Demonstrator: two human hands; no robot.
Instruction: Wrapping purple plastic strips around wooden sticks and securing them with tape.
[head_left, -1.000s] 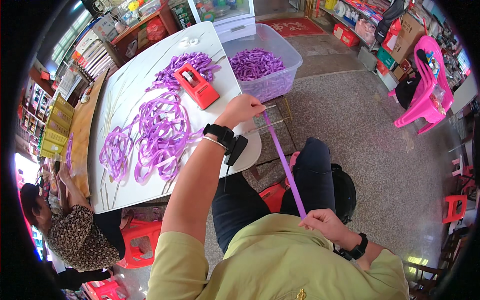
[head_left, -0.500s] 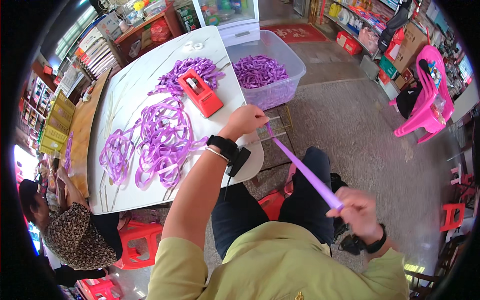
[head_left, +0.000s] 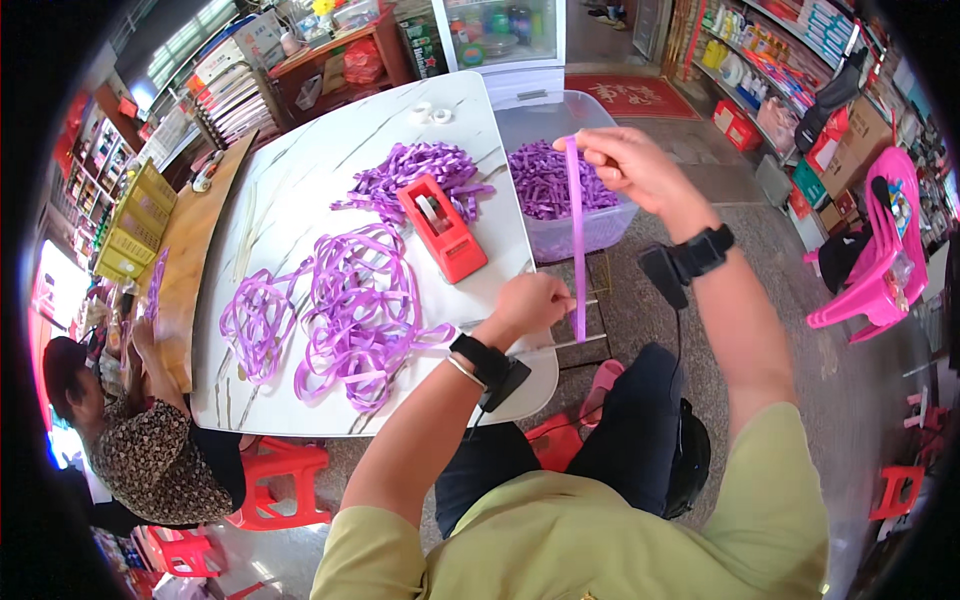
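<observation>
A purple ribbon (head_left: 577,235) runs upright past the table's right edge. My right hand (head_left: 632,168), raised in front of the bin, pinches its upper end. Lower down, my left hand (head_left: 537,303) is closed with its fingertips at the ribbon's lower part, beside thin metal rods (head_left: 590,338) that stick out past the table edge. Loose loops of purple ribbon (head_left: 372,318) lie left of my left forearm, one strand trailing toward my wrist. A red tape dispenser (head_left: 450,240) rests beyond that hand, next to a pile of shorter purple ribbon pieces (head_left: 415,172).
A clear plastic bin (head_left: 590,235) full of purple ribbon pieces stands by the white table (head_left: 290,190). White tape rolls (head_left: 432,114) lie at its far end. A co-worker (head_left: 150,440) sits at the left by a wooden table (head_left: 195,270). A pink chair (head_left: 880,250) stands right.
My right hand has swung from the lower right up to the bin, taking the ribbon's end along. The ribbon now stands upright instead of slanting. My left hand stays near the rods.
</observation>
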